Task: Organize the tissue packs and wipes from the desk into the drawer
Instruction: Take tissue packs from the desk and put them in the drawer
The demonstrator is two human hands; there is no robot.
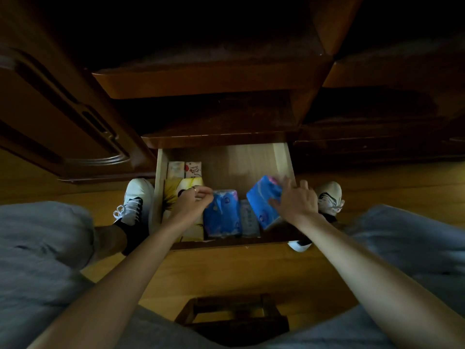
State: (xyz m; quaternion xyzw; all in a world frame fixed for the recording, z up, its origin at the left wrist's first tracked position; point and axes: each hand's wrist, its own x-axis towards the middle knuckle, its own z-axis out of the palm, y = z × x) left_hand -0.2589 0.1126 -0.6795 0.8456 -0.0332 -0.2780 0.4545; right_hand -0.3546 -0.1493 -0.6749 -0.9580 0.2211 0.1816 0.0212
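**Both hands inside the open drawer**

The right hand point(295, 200) grips a tilted blue tissue pack point(264, 200) with spread fingers — at the right side of the drawer point(283, 159). The left hand point(192, 201) hangs loosely curled, holding nothing, above yellow packs point(173, 188) — beside another blue pack point(222, 215).

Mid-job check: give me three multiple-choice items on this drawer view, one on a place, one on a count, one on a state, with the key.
1. Where do the yellow packs lie in the drawer?
A. Left side
B. Right side
C. Outside it

2. How many blue tissue packs show?
A. One
B. Two
C. Four

3. How does the blue pack under the right hand sit?
A. Flat
B. Tilted
C. On the floor

Key: 1 A, they lie against the left wall. 2 B, one flat blue pack lies mid-drawer and one is at the right hand. 3 B, its far end is raised.
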